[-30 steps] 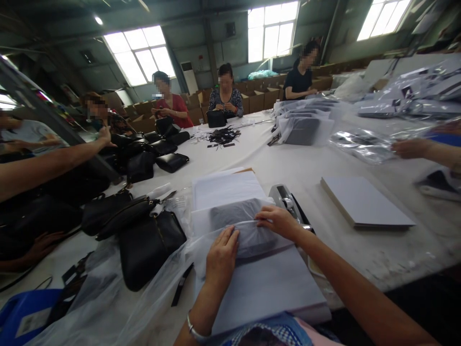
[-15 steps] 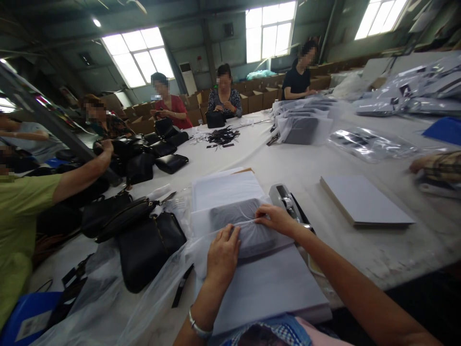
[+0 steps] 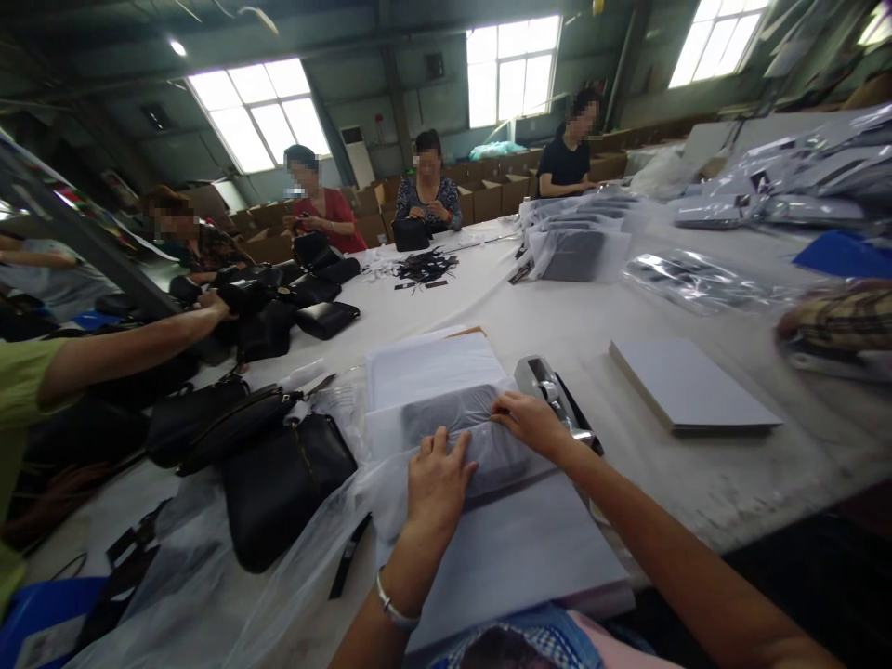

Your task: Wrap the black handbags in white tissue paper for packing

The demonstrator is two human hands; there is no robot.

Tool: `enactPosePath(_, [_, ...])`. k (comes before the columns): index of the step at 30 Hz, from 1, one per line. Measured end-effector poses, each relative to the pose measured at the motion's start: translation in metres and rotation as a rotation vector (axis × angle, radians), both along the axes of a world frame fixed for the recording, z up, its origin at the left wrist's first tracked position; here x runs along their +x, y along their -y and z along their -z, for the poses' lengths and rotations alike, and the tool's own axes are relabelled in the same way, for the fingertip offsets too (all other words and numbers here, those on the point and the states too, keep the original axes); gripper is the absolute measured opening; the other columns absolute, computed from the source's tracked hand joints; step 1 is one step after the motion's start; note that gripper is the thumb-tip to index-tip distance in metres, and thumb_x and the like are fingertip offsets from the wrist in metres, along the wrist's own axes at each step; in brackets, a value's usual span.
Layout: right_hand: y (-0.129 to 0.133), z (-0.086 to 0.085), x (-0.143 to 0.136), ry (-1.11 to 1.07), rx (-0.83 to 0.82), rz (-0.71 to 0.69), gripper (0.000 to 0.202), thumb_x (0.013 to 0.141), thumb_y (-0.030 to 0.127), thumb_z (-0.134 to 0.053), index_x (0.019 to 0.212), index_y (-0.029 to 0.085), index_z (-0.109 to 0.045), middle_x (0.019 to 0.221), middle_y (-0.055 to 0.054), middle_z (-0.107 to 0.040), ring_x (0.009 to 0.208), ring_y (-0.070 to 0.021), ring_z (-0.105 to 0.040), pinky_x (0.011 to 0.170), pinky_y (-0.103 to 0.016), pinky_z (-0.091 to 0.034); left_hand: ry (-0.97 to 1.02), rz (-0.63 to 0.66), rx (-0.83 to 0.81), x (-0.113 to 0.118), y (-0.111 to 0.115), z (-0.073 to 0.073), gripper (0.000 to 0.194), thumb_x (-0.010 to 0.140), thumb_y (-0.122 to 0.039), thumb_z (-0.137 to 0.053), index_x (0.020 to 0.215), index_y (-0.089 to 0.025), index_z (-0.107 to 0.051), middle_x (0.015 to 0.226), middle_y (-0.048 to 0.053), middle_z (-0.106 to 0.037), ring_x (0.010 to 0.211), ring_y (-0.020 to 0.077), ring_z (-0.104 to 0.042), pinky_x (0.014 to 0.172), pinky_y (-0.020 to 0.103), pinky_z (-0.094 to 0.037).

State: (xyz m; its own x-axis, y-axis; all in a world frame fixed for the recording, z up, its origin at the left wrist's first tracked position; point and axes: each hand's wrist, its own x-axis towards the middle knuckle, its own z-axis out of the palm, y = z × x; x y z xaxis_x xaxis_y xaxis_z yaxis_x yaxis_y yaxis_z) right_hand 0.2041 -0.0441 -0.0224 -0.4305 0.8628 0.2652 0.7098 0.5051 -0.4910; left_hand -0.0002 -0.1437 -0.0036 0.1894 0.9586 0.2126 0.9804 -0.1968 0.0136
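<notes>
A dark bag wrapped in thin white translucent paper (image 3: 498, 467) lies on a stack of white sheets (image 3: 522, 548) in front of me. My left hand (image 3: 439, 478) rests flat on the wrapping, its fingers spread. At the upper right of the bundle, my right hand (image 3: 530, 421) pinches a fold of the paper between thumb and fingers. Just beyond that hand stands a grey tape dispenser (image 3: 535, 373), partly hidden by it. Left of the bundle sits a black handbag (image 3: 279, 497) with a gold zip.
A stack of white boards (image 3: 693, 386) lies to the right. Wrapped bags (image 3: 571, 251) are piled behind it, near clear plastic sleeves (image 3: 689, 279). More black bags (image 3: 327, 319) crowd the left. A co-worker's arm (image 3: 139, 348) reaches in there; other people sit across the table.
My left hand's fingers have spread and flattened on the wrapping. My right hand keeps its pinch. The co-worker's arm at left has reached slightly farther over the bags.
</notes>
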Motion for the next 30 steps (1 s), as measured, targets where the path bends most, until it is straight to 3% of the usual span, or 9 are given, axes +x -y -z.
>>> enactPosePath(4, [0.014,-0.007,0.016,0.010,0.145,0.032,0.022,0.093,0.021,-0.056,0.111,0.025,-0.067,0.114,-0.007,-0.069,0.107,-0.0252,-0.061,0.097,-0.040,-0.044,-0.009,-0.013,-0.031,0.003,-0.003,-0.004,0.051,0.083,-0.041,-0.071,0.131,-0.033,-0.058,0.127,0.010,-0.058,0.105,0.0310,-0.055,0.075,0.038,-0.053])
enactPosePath(9, [0.044,-0.001,0.064,-0.066,0.352,0.389,0.024,0.092,0.031,-0.057,0.111,0.023,-0.069,0.131,-0.010,-0.061,0.129,-0.0309,-0.048,0.112,-0.051,-0.034,-0.013,-0.009,-0.039,0.003,-0.003,-0.002,0.051,0.083,-0.040,-0.071,0.131,-0.031,-0.059,0.128,0.011,-0.057,0.106,0.0320,-0.054,0.076,0.040,-0.053])
enactPosePath(11, [0.054,0.008,0.081,-0.083,0.309,0.511,0.024,0.089,0.038,-0.061,0.103,0.021,-0.072,0.134,-0.013,-0.058,0.132,-0.0337,-0.045,0.113,-0.055,-0.033,-0.014,-0.004,-0.031,0.002,-0.003,-0.001,0.050,0.083,-0.040,-0.070,0.132,-0.031,-0.058,0.128,0.011,-0.057,0.106,0.0321,-0.054,0.075,0.040,-0.053])
enactPosePath(14, [0.061,0.020,0.091,-0.174,0.097,0.592,0.029,0.087,0.046,-0.060,0.090,0.021,-0.076,0.137,-0.014,-0.056,0.131,-0.0354,-0.046,0.112,-0.057,-0.034,-0.013,-0.001,-0.031,0.002,-0.003,0.001,0.050,0.084,-0.040,-0.069,0.132,-0.031,-0.058,0.127,0.011,-0.057,0.106,0.0318,-0.054,0.076,0.040,-0.053])
enactPosePath(17, [0.061,0.024,0.088,-0.370,-0.147,0.636,0.030,0.086,0.048,-0.061,0.087,0.024,-0.079,0.141,-0.012,-0.054,0.129,-0.0337,-0.051,0.110,-0.054,-0.038,-0.012,0.003,-0.041,0.001,-0.002,0.001,0.050,0.085,-0.041,-0.068,0.133,-0.031,-0.058,0.128,0.011,-0.057,0.106,0.0320,-0.054,0.076,0.041,-0.054])
enactPosePath(20, [0.060,0.022,0.080,-0.595,-0.278,0.656,0.028,0.080,0.048,-0.067,0.084,0.023,-0.079,0.143,-0.011,-0.053,0.129,-0.0318,-0.052,0.110,-0.046,-0.038,-0.012,-0.001,-0.056,0.001,-0.002,-0.001,0.050,0.087,-0.041,-0.066,0.135,-0.031,-0.056,0.129,0.011,-0.056,0.108,0.0315,-0.054,0.077,0.041,-0.054])
enactPosePath(23, [0.063,0.013,0.073,-0.748,-0.286,0.683,0.032,0.073,0.050,-0.073,0.080,0.020,-0.079,0.144,-0.012,-0.052,0.129,-0.0306,-0.051,0.110,-0.041,-0.037,-0.020,-0.014,-0.074,0.001,-0.002,-0.003,0.049,0.087,-0.043,-0.065,0.135,-0.033,-0.056,0.130,0.009,-0.056,0.108,0.0302,-0.054,0.078,0.040,-0.053])
enactPosePath(28, [0.085,-0.015,0.070,-0.883,-0.122,0.700,0.030,0.072,0.048,-0.077,0.083,0.020,-0.079,0.141,-0.008,-0.056,0.128,-0.0271,-0.052,0.109,-0.037,-0.039,-0.024,-0.016,-0.075,0.000,-0.001,-0.003,0.049,0.088,-0.043,-0.063,0.136,-0.033,-0.055,0.131,0.009,-0.056,0.109,0.0296,-0.054,0.078,0.039,-0.053])
enactPosePath(30, [0.099,-0.021,0.072,-0.934,-0.205,0.714,0.032,0.071,0.048,-0.078,0.087,0.020,-0.079,0.129,-0.008,-0.065,0.120,-0.0261,-0.058,0.102,-0.035,-0.046,-0.017,-0.014,-0.074,0.000,-0.001,-0.001,0.049,0.089,-0.043,-0.063,0.136,-0.033,-0.055,0.131,0.009,-0.056,0.109,0.0295,-0.054,0.078,0.039,-0.053])
